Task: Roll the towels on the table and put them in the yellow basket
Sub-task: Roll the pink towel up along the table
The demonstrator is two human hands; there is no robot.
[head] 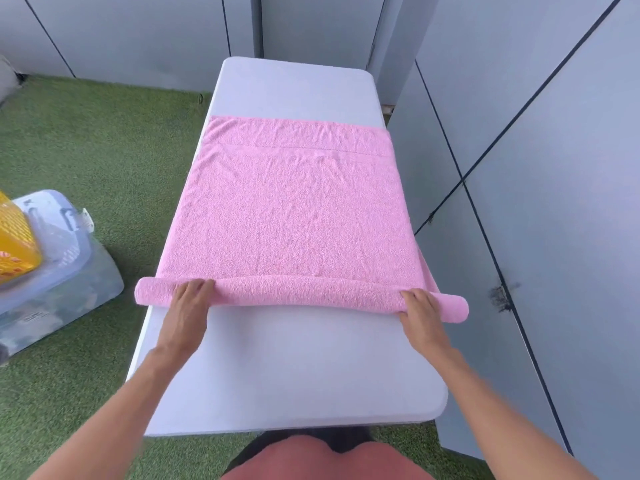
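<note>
A pink towel [294,202] lies spread across the white table [291,368]. Its near edge is wound into a thin roll that spans the table's width and sticks out past both sides. My left hand [189,301] rests on the roll near its left end, fingers straight over the top. Near the right end, my right hand [420,306] presses on the roll the same way. The yellow basket [15,240] shows only partly at the left edge of the view, standing on a clear bin.
A clear plastic storage bin with a lid [59,258] sits on green artificial turf [104,150] left of the table. Grey wall panels [536,168] run close along the table's right side and behind it.
</note>
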